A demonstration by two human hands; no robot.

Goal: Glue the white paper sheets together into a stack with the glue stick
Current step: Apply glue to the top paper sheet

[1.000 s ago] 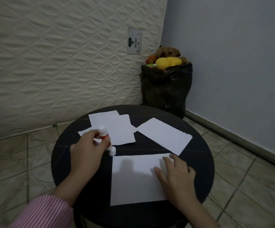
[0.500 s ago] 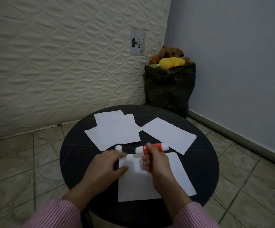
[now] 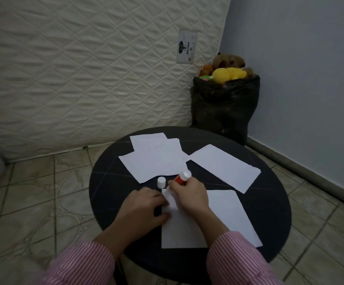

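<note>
My right hand clenches the glue stick, apparently touching the sheet; my flat, released left hand pins it, else dragging could wrinkle it.

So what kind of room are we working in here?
Probably a home spare room or bedroom: a mattress leans on the wall, a bag of plush toys sits in the corner, tiled floor.

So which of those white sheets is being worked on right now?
The near sheet, closest to the person. The left hand rests at its left edge and the right hand holds the glue stick at its top corner. The far sheets lie untouched.
</note>
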